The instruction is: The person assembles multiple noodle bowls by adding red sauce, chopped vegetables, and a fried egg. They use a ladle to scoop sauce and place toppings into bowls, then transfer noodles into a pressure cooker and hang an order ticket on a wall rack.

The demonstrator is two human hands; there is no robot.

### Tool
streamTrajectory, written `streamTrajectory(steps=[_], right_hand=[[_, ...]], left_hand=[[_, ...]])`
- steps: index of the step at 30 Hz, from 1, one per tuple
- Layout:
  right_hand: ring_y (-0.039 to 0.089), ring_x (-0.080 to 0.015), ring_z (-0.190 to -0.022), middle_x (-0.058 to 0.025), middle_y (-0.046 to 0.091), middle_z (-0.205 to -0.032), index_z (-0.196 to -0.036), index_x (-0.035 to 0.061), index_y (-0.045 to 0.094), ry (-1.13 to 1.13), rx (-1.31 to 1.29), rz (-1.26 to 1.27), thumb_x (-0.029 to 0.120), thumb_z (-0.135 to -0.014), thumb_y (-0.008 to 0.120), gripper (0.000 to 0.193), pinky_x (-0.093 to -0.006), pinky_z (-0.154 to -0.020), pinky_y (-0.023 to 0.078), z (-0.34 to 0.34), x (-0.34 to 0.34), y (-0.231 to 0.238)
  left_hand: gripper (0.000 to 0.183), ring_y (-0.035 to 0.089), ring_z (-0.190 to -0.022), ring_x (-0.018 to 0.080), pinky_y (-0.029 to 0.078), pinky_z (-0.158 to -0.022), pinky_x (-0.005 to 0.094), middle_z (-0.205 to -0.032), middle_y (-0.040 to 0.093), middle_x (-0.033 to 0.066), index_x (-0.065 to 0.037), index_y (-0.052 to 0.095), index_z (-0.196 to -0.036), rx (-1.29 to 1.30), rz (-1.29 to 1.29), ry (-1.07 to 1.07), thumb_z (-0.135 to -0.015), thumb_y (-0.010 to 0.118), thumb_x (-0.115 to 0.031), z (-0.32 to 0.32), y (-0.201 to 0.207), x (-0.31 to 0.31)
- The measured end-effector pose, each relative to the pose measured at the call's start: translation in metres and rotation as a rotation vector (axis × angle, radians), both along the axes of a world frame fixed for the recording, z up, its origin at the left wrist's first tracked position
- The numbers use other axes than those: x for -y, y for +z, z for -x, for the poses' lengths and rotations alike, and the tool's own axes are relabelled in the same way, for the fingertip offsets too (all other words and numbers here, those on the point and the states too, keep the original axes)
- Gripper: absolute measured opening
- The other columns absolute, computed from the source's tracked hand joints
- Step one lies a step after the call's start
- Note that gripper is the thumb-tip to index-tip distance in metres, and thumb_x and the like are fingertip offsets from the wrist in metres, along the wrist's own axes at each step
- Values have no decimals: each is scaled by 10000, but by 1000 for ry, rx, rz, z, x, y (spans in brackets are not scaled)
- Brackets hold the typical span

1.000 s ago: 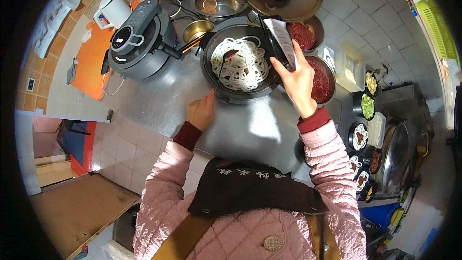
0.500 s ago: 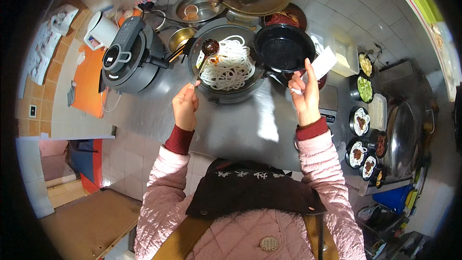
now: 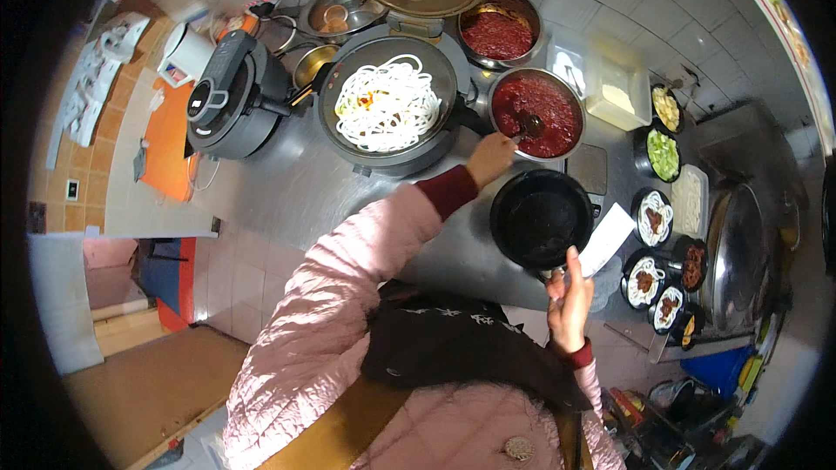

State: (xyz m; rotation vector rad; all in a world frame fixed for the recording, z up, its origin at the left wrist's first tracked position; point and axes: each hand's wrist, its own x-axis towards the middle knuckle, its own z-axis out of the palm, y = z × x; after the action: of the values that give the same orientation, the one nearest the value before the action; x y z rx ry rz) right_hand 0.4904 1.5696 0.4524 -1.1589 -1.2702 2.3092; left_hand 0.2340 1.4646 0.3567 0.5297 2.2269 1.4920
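My left hand (image 3: 491, 159) is closed round the handle of a small ladle (image 3: 530, 127). The ladle's head rests in dark red sauce inside a round metal pot (image 3: 580, 110). Near the counter's front edge, my right hand (image 3: 570, 306) grips the rim of an empty black bowl (image 3: 542, 219), thumb and fingers at its near side. A white paper slip (image 3: 610, 239) sticks out beside the bowl, by the same hand. To the left, thick white noodles (image 3: 387, 109) fill a grey electric cooker pan (image 3: 446, 78), with a small reddish-brown patch of sauce on top.
Behind stands another pot of red sauce (image 3: 498, 35). A lidded grey cooker (image 3: 235, 104) is at left. Toward the right are a kitchen scale (image 3: 588, 167), a clear tub (image 3: 640, 104), a bowl of chopped greens (image 3: 663, 153) and several black bowls of noodles with meat topping (image 3: 653, 218).
My left hand has carried the ladle from above the noodles rightward into the sauce pot. My right hand has drawn the black bowl toward me, uncovering that pot.
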Motion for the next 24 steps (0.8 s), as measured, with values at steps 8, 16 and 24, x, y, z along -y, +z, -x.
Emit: streamTrajectory(steps=[8, 16, 24], right_hand=[[325, -62, -455, 54, 431, -663, -912, 118, 521, 212, 144, 1, 154, -920, 677, 160, -247, -437, 253, -2, 18, -53], [371, -61, -460, 54, 442, -595, -811, 125, 513, 73, 168, 165, 200, -959, 642, 210, -263, -434, 272, 11, 76, -104], [460, -81, -434, 24, 472, -538, -758, 104, 509, -299, 294, -10, 329, -909, 707, 335, -216, -418, 345, 30, 159, -129]], left_hand=[[381, 679, -811, 400, 542, -740, 454, -906, 684, 226, 17, 643, -1009, -228, 655, -366, -953, 516, -338, -15, 40, 14], [224, 676, -703, 371, 545, -627, 482, -748, 676, 188, -101, 716, -876, -756, 715, 38, -883, 559, -261, 106, 98, 208], [290, 677, -938, 392, 534, -821, 499, -1002, 696, 225, -54, 716, -1000, -633, 982, 229, -858, 633, -293, 394, 38, 330]])
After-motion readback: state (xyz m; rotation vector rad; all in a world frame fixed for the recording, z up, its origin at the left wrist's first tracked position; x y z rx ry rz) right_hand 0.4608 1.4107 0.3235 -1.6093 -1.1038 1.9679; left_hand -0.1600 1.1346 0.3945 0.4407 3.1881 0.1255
